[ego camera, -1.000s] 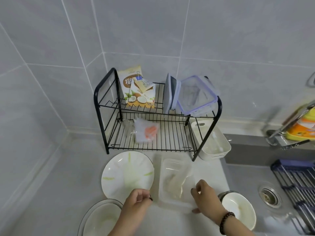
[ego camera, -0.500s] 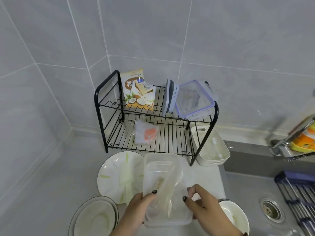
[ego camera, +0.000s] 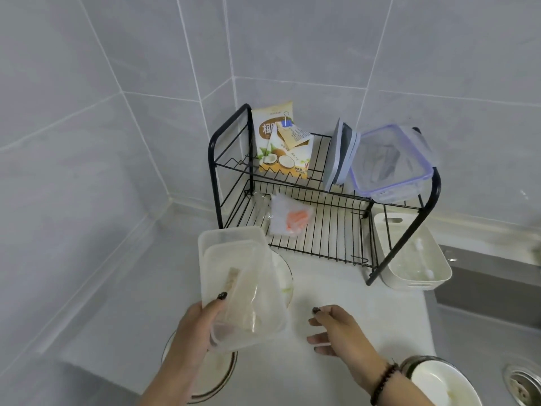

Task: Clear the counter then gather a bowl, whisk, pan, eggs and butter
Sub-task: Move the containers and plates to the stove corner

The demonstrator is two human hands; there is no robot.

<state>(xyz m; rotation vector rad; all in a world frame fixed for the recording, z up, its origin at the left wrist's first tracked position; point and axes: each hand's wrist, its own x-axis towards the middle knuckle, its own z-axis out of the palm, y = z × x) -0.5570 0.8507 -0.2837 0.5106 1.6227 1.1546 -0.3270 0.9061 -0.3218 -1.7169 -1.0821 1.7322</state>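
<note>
The left hand [ego camera: 193, 326] holds a clear plastic container [ego camera: 240, 285] by its near end, thumb over the rim, lifted above the bench [ego camera: 351, 312] and tilted over two plates [ego camera: 285, 276]. A food scrap lies loose inside it. The right hand [ego camera: 336, 329] hovers just beside it, fingers spread, gripping nothing. A one-handed grip on a slick end could let the container tip, spilling the scrap or knocking the plates. A white bowl [ego camera: 439, 382] sits at the sink edge [ego camera: 521, 376], near the right wrist; a careless sweep could nudge it in. No whisk, pan, eggs or butter are in view.
</note>
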